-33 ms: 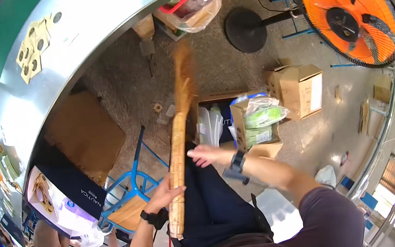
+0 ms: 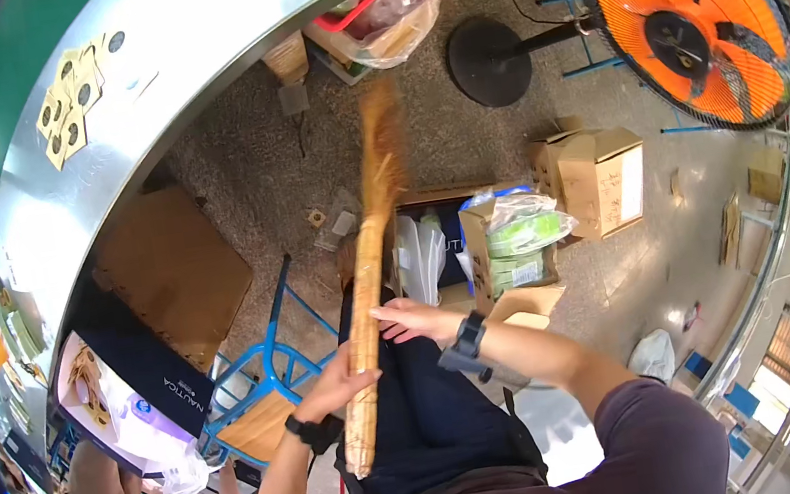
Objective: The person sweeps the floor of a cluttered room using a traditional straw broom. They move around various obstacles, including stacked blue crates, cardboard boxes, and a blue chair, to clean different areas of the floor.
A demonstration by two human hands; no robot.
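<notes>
While left hand (image 2: 334, 387) clasped long tan stick (image 2: 365, 271), right hand (image 2: 415, 319) met its edge farther along, couldn't tell if pinching

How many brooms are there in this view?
1 broom: the left hand holds it, bristles toward the top of the picture. Others may be hidden under the table.

There are two bare hands (image 2: 341, 382) (image 2: 416, 322), one broom-like bundle (image 2: 366, 263), one orange fan (image 2: 677, 44) and one wooden seat (image 2: 257, 430).

Dark short sleeves (image 2: 658, 432), navy trousers (image 2: 427, 404), black wrist straps (image 2: 471, 334)
</notes>
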